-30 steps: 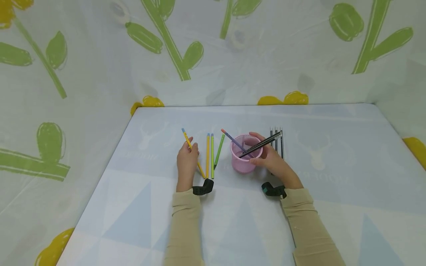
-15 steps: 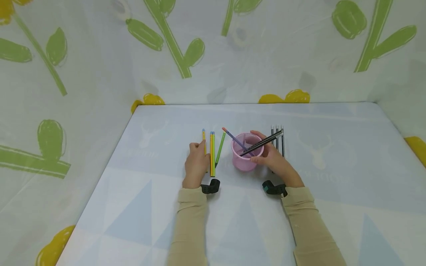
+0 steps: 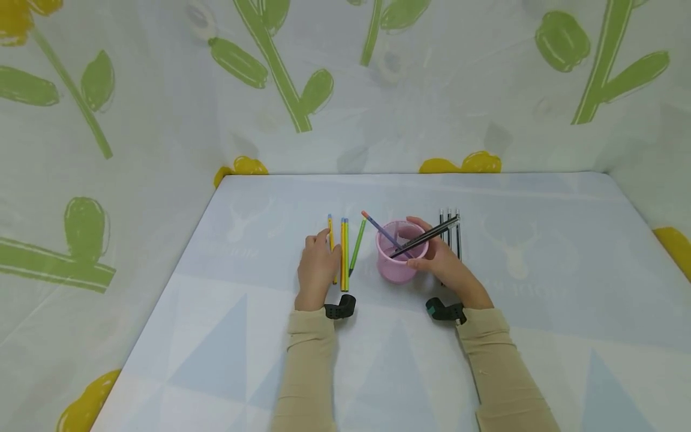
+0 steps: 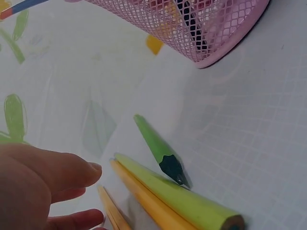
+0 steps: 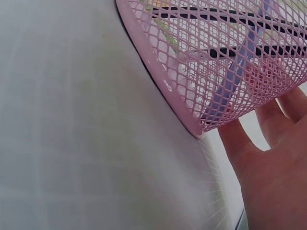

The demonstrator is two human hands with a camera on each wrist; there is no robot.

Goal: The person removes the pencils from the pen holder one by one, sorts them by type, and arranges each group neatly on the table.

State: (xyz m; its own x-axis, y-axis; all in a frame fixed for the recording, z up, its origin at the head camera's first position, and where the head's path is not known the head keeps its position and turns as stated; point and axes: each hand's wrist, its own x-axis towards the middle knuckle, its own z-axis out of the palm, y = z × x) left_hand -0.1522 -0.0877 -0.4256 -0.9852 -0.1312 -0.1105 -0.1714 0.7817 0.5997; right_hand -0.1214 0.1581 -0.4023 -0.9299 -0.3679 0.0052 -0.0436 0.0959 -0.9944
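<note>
My right hand (image 3: pixel 445 264) grips the side of a pink mesh pencil cup (image 3: pixel 396 273), fingers behind it and thumb near its rim. A purple pencil (image 3: pixel 376 224) and black pencils (image 3: pixel 432 232) lean inside the cup. My left hand (image 3: pixel 317 261) is beside a yellow pencil (image 3: pixel 331 225) lying on the table; in the left wrist view, the thumb (image 4: pixel 72 170) and fingers are apart with nothing pinched. To its right, another yellow pencil (image 4: pixel 144 196) and a light green pencil (image 4: pixel 177 191) lie side by side. A darker green pencil (image 4: pixel 152 139) lies at a slant near them.
Several black pencils (image 3: pixel 449 237) lie side by side on the table behind my right hand, partly hidden. The table (image 3: pixel 567 270) has a pale blue patterned cover. A curtain with printed leaves (image 3: pixel 432 108) stands along its back edge.
My left hand has moved right, set its yellow pencil down beside the others and loosened its fingers. The neighbouring yellow and light green pencils now lie together. My right hand keeps holding the cup.
</note>
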